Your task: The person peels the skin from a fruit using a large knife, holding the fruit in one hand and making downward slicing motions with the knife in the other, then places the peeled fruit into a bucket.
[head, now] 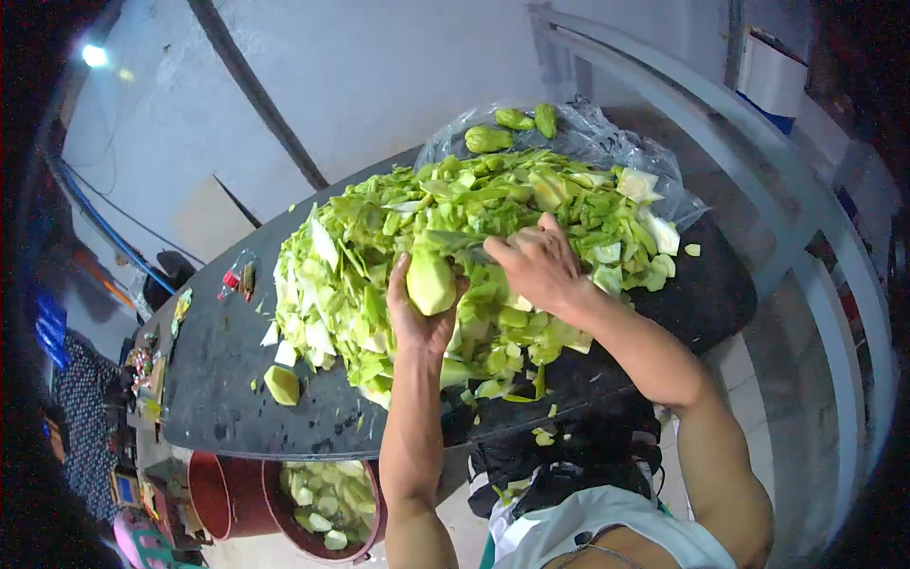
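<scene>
My left hand (pixel 425 313) holds a partly peeled, pale green chayote (pixel 431 284) over a large heap of green peelings (pixel 341 284). Just right of it, my right hand (pixel 537 263) is closed on a tool, probably a knife, whose blade (pixel 466 244) lies against the top of the chayote; its handle is hidden in my fingers. A pale peeled piece (pixel 282 385) rests on the black table to the left of the heap. Beyond the heap, unpeeled chayotes (pixel 488 139) lie on a clear plastic bag (pixel 604 135).
The black table (pixel 234 398) has a curved edge. Below its near edge stand a red tub (pixel 379 498) of pale pieces in water and another red container (pixel 206 491). A small red-labelled item (pixel 232 279) lies at the left; a metal railing (pixel 789 249) stands at the right.
</scene>
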Available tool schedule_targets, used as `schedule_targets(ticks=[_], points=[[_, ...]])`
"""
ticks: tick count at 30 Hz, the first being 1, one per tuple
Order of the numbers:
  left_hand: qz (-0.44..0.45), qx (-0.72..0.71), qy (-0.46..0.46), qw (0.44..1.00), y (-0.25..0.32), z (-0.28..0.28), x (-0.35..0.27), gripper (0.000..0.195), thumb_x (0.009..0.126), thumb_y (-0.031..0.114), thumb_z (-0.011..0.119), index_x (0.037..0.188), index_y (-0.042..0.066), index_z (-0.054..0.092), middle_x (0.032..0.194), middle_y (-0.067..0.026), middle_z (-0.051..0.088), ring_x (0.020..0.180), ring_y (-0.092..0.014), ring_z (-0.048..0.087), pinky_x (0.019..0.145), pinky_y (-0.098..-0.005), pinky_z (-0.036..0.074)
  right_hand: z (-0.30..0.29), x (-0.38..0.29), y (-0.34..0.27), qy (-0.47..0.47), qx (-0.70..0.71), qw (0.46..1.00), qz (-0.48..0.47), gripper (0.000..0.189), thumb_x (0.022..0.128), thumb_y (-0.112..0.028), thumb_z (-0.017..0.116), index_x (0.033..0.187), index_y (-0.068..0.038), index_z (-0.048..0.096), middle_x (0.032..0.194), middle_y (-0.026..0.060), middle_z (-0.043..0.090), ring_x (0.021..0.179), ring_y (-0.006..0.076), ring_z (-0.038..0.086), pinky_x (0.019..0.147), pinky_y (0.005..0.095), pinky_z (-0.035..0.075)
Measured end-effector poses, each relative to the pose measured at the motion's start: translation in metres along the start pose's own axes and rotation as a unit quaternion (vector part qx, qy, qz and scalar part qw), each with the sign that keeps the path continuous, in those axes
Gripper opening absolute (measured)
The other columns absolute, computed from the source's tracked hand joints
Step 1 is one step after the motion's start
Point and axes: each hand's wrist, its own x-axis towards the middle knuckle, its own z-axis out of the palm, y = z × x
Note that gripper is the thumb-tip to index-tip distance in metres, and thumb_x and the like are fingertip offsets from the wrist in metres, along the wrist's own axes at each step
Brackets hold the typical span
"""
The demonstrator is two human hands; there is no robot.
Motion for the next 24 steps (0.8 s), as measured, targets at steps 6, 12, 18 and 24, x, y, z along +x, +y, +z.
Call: schedule_targets(ticks=[6,12,18,24], points=[[-0.009,0.0,-0.003,1.0,-0.002,0.01,-0.001,0.037,0.096,0.035,0.051,0.117,0.005,0.058,0.099,-0.0136,0.064,0.083,-0.026,0.062,0.074,-0.0372,0.053,0.002,-0.006,0.008,0.02,-0.022,0.999,0.02,0.016,0.074,-0.004,0.059,0.089,-0.01,0.058,0.063,0.006,0.06,0.068,0.0257,0.064,0.072,0.0442,0.04],[0.054,0.008,0.082,0.995,-0.003,0.007,0.015,0.03,0.1,0.037,0.043,0.119,0.017,0.055,0.1,-0.0074,0.064,0.091,-0.024,0.061,0.081,-0.048,0.05,-0.026,0.0,0.006,0.083,0.091,0.991,0.048,0.013,0.086,-0.016,0.064,0.085,-0.005,0.059,0.061,0.0097,0.059,0.062,0.0321,0.06,0.063,0.0435,0.042],[0.104,-0.055,0.092,0.989,-0.001,0.011,0.051,0.028,0.1,0.033,0.043,0.117,0.013,0.053,0.1,-0.0101,0.063,0.091,-0.028,0.062,0.083,-0.0486,0.053,-0.05,0.003,-0.01,0.16,0.217,0.961,0.067,0.023,0.087,-0.018,0.066,0.072,-0.004,0.055,0.056,0.0135,0.055,0.052,0.0344,0.057,0.048,0.0432,0.043],[0.112,-0.094,-0.011,0.989,-0.014,0.024,0.078,0.034,0.099,0.033,0.041,0.112,0.007,0.057,0.107,-0.0105,0.066,0.096,-0.024,0.064,0.087,-0.0399,0.053,-0.045,0.0,-0.014,0.177,0.246,0.952,0.037,0.024,0.086,-0.015,0.066,0.07,-0.003,0.053,0.054,0.0147,0.054,0.048,0.0332,0.057,0.046,0.0411,0.043]])
